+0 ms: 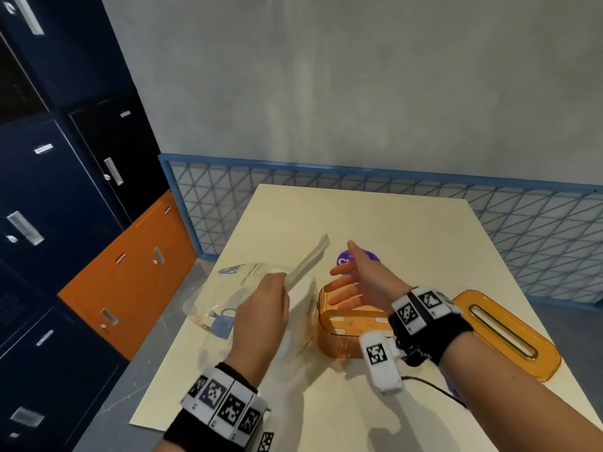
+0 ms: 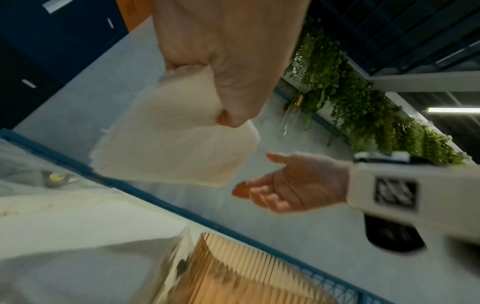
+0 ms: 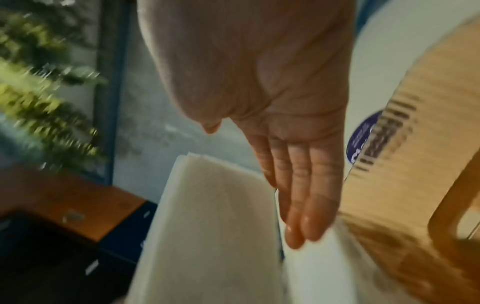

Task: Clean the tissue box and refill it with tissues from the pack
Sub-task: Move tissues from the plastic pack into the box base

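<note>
Left hand: the left hand (image 1: 261, 318), low and left of centre in the head view, is pinching one short end of a stack of tissues (image 1: 306, 265), thumb on one face and fingers curled round the other; the stack is slanting up and away, clear of the worktop (image 1: 375, 216).
Right hand: the right hand (image 1: 355, 282) is hovering spread and empty above the open tissue box (image 1: 346, 334), palm turned toward the stack, not touching it in the head view.
Box: it is sitting at centre frame, orange and see-through, lid off; the lid (image 1: 505, 331) is lying at right, apart from it.
Pack: the opened plastic tissue pack (image 1: 228, 298) is lying just left of the box, under the left hand.
Doing it well: I would say the free end needs supporting from below so the sheets are not fanning or sagging, then lowering flat and square to the box walls.
Farther: a purple round sticker (image 1: 372, 256) is showing beyond the right hand.
</note>
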A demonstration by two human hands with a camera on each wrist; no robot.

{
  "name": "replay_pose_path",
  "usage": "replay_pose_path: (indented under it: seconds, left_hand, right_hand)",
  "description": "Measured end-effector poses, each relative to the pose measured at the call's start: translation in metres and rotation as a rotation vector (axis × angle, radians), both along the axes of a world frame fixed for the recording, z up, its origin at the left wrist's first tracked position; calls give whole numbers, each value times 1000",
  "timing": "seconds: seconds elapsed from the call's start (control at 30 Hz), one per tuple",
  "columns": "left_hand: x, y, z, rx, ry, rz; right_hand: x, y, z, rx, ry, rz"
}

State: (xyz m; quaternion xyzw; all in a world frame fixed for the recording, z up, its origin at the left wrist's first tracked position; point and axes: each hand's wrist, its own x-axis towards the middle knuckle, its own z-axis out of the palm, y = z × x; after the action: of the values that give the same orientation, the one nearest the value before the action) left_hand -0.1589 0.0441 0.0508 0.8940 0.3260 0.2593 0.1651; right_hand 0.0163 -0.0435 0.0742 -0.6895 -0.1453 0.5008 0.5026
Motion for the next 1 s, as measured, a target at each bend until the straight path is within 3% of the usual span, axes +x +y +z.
replay_pose_path:
  seconds: [0.07,0.13,0.23,0.3,0.43,0.5,0.6,0.7,0.83,1.0]
  left_hand:
    - [-5,-5,-8,24,-12,-125]
    - [-7,-5,-22,85,-1,-243]
    - [-10,-1,-46,181,20,-377]
    - [-15,2,-58,134,21,-398]
    - [-18,-4,-57,-410,-277,-272]
    - [-10,1,-56,-599,-410,-100]
    - [-1,16,-52,-1036,-532,96]
    - [5,27,-42,-1408,-716,127]
    - [7,43,-39,-1303,-699,157]
    - [-1,49,-27,-904,-684,218]
  right_hand:
    - [4,7,5,33,165,53]
    - [6,11,11,18,194,93]
    - [10,16,17,-80,-7,188]
    - [14,18,18,-126,-240,279]
    - [9,20,29,-95,-602,339]
    - [4,23,35,-57,-712,377]
    - [-1,27,39,9,-769,434]
    - [-2,33,37,59,-778,419]
    - [-5,38,23,133,-681,347]
    - [-10,46,-2,240,-513,168]
